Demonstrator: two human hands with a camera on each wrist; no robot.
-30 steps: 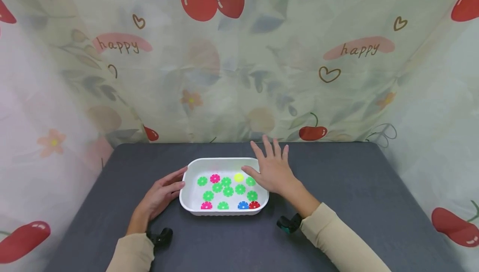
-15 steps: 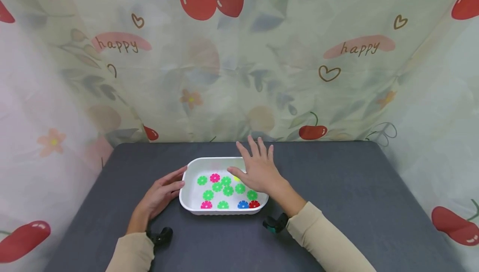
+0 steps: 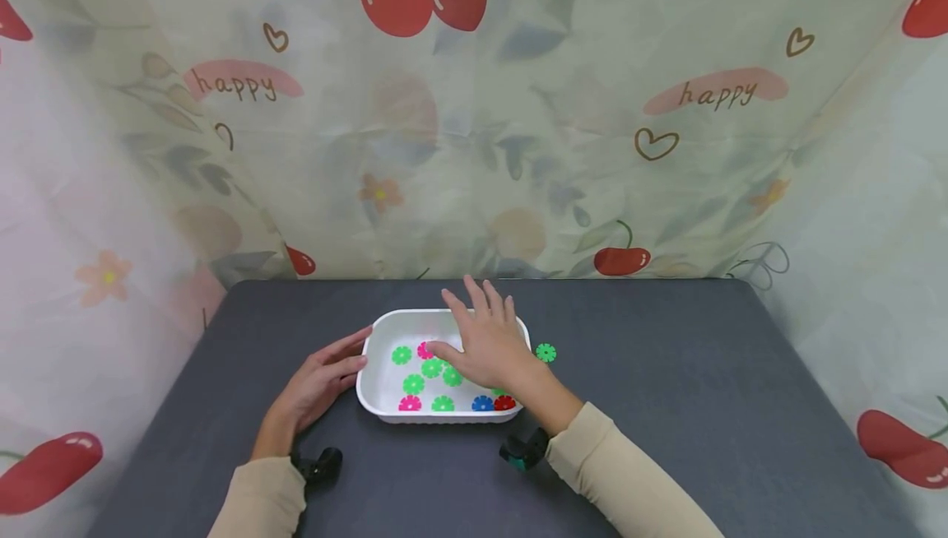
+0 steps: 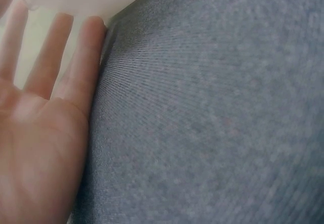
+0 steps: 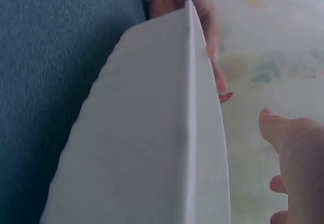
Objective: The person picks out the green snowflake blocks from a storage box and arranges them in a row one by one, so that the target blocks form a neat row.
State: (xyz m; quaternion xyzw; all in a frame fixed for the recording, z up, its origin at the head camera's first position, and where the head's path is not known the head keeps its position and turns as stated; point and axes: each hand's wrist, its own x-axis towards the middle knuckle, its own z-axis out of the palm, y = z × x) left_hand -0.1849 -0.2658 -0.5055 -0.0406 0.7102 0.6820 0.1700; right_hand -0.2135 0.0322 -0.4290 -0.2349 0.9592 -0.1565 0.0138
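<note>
A white plastic tray [image 3: 444,417] holds several flat notched discs like snowflake building pieces: green ones [image 3: 413,384], pink ones [image 3: 410,403], a blue one [image 3: 482,403] and a red one [image 3: 504,402]. Extended fingers of my left hand [image 3: 307,390] rest against the tray's left end; the left wrist view has their tips [image 4: 93,25] at its wall. My right hand [image 3: 489,349] hovers over the tray's right half, fingers spread, and hides some discs. Nothing shows in its grasp. Seen from the right wrist, its thumb [image 5: 276,127] stands clear of the tray wall [image 5: 131,117].
One green disc [image 3: 546,353] lies on the dark grey table cover [image 3: 666,373], just right of the tray. Behind the table hangs a patterned curtain [image 3: 563,110], with side curtains left and right. A small black wrist camera [image 3: 322,466] sits on each wrist.
My right hand has moved left, from the tray's right edge to above its middle. The green disc right of the tray has come into sight. My left hand has stayed put.
</note>
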